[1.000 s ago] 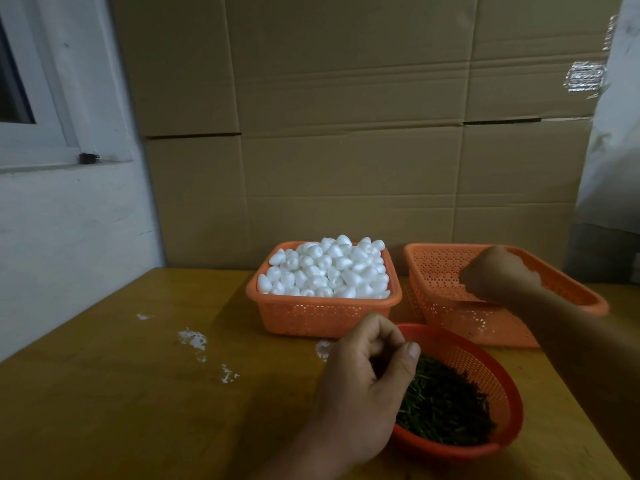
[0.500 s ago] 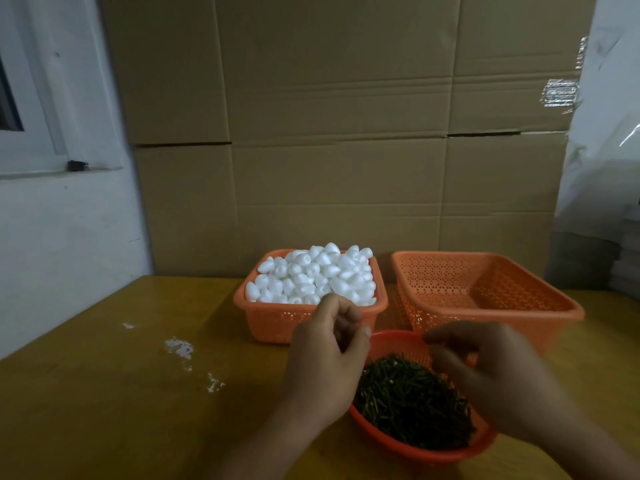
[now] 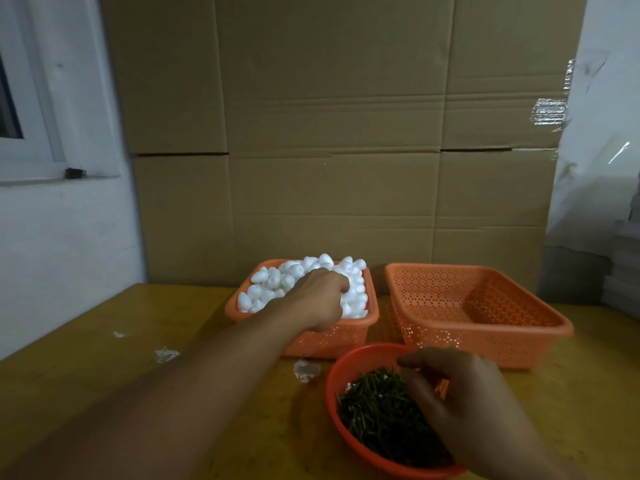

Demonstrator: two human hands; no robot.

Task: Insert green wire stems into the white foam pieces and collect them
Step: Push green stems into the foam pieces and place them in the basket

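A wall of stacked brown cardboard boxes (image 3: 332,140) stands at the back edge of the yellow wooden counter (image 3: 104,368). Left of the boxes is a white wall (image 3: 62,244) with a window frame (image 3: 31,133); right of them hangs pale plastic sheeting (image 3: 602,150). The light is dim.

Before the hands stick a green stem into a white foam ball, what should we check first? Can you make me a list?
1. Foam pieces ready in their orange basket: ok, it is heaped full.
2. Left hand has hold of one foam piece: cannot tell, its fingertips are buried in the pile.
3. Green wire stems ready in the round red basket: ok, plenty there.
4. Right hand has picked out one stem: cannot tell, the hand covers its own fingertips.
5. Collecting basket has room: ok, what shows of its inside looks bare.
6. Baskets close together on the table: ok.
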